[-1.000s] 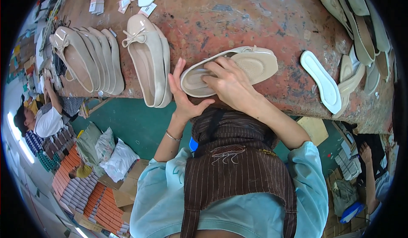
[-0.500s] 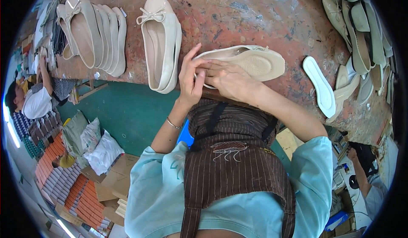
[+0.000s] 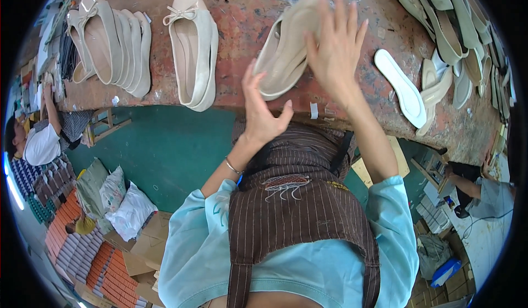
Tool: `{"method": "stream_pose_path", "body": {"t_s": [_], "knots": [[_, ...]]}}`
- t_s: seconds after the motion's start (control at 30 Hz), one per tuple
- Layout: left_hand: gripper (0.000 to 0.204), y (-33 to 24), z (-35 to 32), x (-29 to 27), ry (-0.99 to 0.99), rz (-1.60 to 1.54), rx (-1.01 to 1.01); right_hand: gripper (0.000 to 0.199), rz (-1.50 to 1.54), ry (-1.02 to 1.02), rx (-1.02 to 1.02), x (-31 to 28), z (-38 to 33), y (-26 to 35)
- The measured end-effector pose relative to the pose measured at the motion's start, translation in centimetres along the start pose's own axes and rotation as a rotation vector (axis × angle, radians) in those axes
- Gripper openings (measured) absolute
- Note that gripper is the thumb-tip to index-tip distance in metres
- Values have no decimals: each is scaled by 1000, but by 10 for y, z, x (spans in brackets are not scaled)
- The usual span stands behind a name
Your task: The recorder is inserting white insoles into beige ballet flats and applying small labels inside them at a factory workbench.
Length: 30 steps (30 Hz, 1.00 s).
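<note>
Turned since half a second ago, toe from rightward to away: beige shoe (image 3: 287, 47), between both hands, on or just above stained table (image 3: 242, 33). Left hand (image 3: 261, 110): fingers at heel side, thumb spread apart. Right hand (image 3: 334, 60): blurred, fingers spread beside toe, contact unclear. Leftward: nested bow-trimmed shoes (image 3: 205, 44). Rightward: white insole (image 3: 400, 85).
</note>
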<state>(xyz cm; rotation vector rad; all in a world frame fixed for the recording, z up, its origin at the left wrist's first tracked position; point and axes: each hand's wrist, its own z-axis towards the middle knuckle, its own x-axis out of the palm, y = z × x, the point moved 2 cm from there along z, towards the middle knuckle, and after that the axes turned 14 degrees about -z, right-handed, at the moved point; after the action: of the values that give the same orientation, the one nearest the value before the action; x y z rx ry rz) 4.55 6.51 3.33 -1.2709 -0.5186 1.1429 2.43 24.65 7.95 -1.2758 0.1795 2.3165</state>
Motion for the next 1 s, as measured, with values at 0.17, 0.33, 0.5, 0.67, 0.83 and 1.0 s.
{"method": "stream_pose_path", "body": {"t_s": [0.17,0.33,0.5,0.67,0.83,1.0], "knots": [[95,15,-4,17,-54,64,-40,48,837,528,53,-12,9,-5],[108,30,-5,19,3,-33,113,39,637,540,-143,-52,-69,14],[116,24,-7,36,-83,157,69,43,467,392,-165,8,-54,20],[114,36,-8,38,-123,206,82,48,450,364,-161,22,-24,28],[110,35,-8,40,-117,204,102,53,390,369,-186,18,-46,33],[109,33,-7,38,-118,191,113,56,378,468,-130,22,-22,38]]}}
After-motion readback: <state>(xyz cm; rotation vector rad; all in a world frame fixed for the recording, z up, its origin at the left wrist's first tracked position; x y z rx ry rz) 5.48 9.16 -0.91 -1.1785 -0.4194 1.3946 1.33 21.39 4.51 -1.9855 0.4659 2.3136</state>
